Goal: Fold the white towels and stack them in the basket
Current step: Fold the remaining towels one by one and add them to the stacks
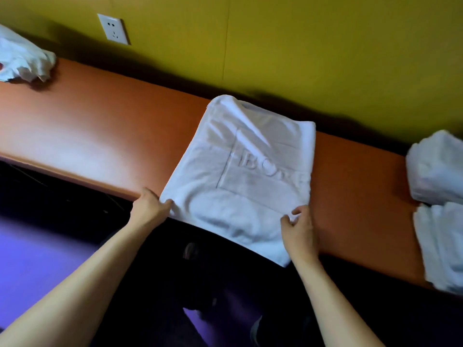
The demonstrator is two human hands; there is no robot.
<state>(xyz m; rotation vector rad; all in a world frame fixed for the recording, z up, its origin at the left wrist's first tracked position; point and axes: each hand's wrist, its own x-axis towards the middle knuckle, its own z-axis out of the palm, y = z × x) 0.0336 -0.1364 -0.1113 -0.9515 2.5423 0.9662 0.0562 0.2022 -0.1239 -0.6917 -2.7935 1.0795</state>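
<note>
We see a yellow-green wall (325,46) at the back w/ a long orange counter (87,126) running across below it; the counter's ends are cut off by the frame edges, and under it all is dark, hard to make out. Mid-counter lies the white towel (240,171), partly folded, flat, its near edge hanging over the counter front; raised letters on it read approx "BO…", the rest lost in a fold. At the right edge a stack of folded towels (438,209) sits on the counter, cut off by the frame, well apart from the mid towel. Far left, a crumpled white cloth (22,58), also cut off. No basket in our view. Our left hand (150,209) pinches the towel's near-left corner, thumb on top, fingers curled under. Our right hand (299,226) grips the near-right edge, fingers curled round the cloth. Smallest: a white wall socket (113,28) above the counter's left part.
</note>
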